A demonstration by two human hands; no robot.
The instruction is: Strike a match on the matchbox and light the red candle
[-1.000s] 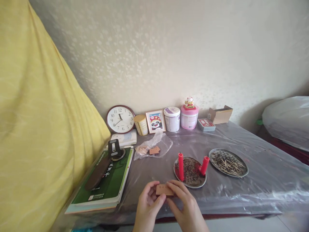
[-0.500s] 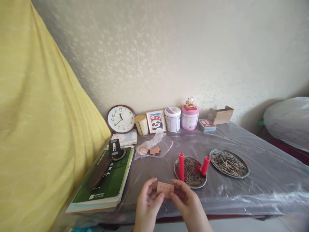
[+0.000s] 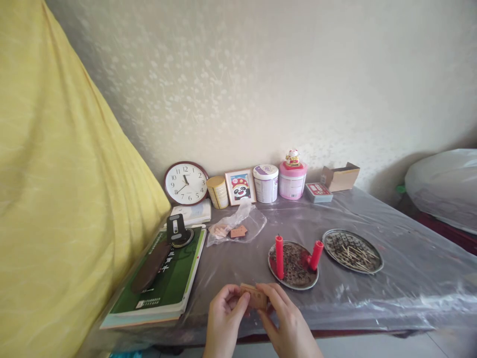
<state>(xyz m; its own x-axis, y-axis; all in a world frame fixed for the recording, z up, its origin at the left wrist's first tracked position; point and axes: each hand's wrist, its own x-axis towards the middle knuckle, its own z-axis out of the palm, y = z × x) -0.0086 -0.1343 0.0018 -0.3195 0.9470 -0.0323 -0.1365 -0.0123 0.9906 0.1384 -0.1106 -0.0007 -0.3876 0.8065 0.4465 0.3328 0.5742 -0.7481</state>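
Observation:
Between both hands, in front of the table's near edge, is a small tan matchbox (image 3: 256,297) with printed marks on its face. My left hand (image 3: 227,311) pinches its left end, the thumb lying over the face. The right end is held between the thumb and fingers of my right hand (image 3: 280,311). Just beyond my right hand stands a round metal plate (image 3: 292,286) with a dark, wax-stained surface. It bears an upright red candle (image 3: 279,257) and a shorter, leaning red candle (image 3: 316,254).
Another plate (image 3: 328,248) holds several matchsticks (image 3: 356,257). A plastic bag (image 3: 257,221) with small brown boxes (image 3: 238,231) lies mid-table. Green books (image 3: 179,283) are at left. A clock (image 3: 186,183), tins (image 3: 266,184), a picture frame (image 3: 240,187) and a cardboard box (image 3: 341,177) line the wall.
The matchbox has turned in my hands, and its right side edge now shows. My right fingers have shifted over its top right corner. The view has moved slightly.

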